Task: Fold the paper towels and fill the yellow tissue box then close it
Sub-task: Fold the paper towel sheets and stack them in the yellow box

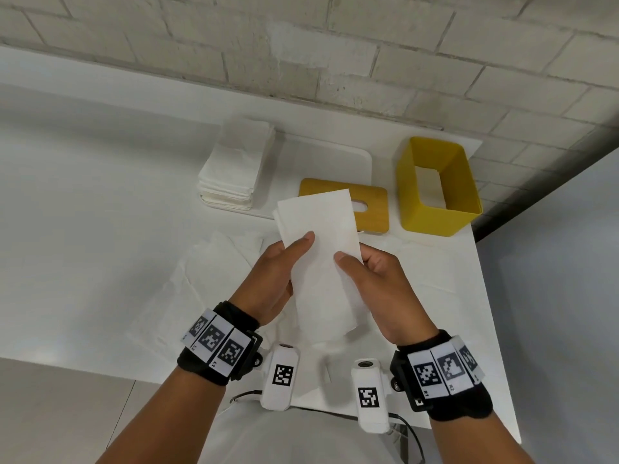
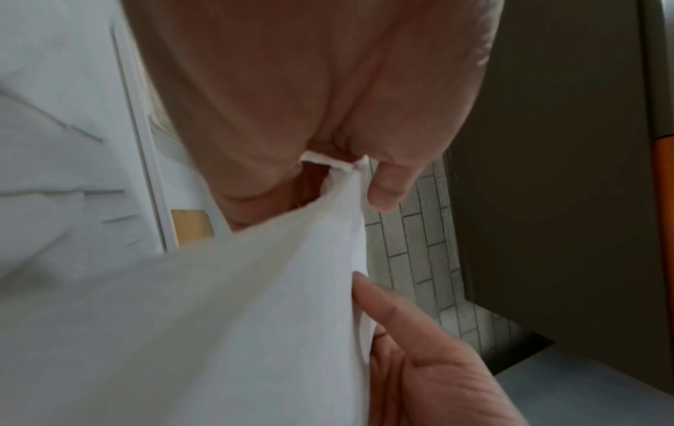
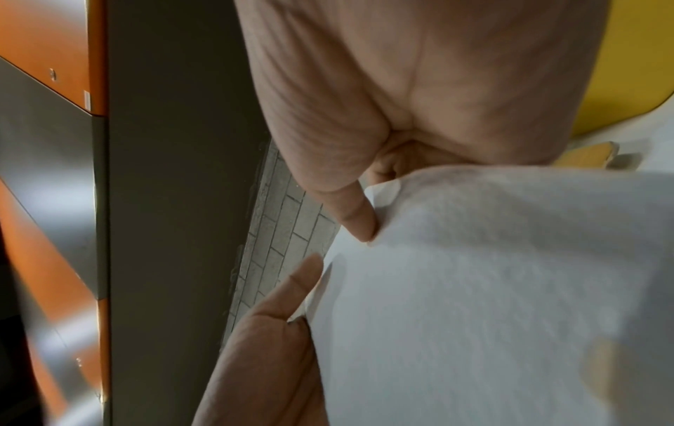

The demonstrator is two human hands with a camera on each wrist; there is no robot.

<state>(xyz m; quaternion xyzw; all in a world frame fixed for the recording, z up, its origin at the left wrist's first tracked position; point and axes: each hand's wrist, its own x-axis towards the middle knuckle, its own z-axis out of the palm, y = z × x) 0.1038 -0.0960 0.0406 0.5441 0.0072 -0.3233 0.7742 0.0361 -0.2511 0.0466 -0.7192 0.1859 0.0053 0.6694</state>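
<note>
Both hands hold a folded white paper towel (image 1: 321, 259) upright above the table. My left hand (image 1: 284, 266) grips its left edge, thumb on the front face. My right hand (image 1: 365, 272) grips the right edge the same way. The left wrist view shows the towel (image 2: 218, 317) pinched at its top corner, and the right wrist view shows the towel (image 3: 492, 288) held under my thumb. The open yellow tissue box (image 1: 437, 185) stands at the back right with white towels inside. Its yellow lid (image 1: 371, 209), with a slot, lies flat to the box's left, partly hidden by the towel.
A stack of folded towels (image 1: 234, 165) sits on a white tray (image 1: 335, 162) at the back. Loose unfolded towels (image 1: 214, 272) lie on the table under my hands. The table's right edge (image 1: 492, 329) runs close to the box. A brick wall stands behind.
</note>
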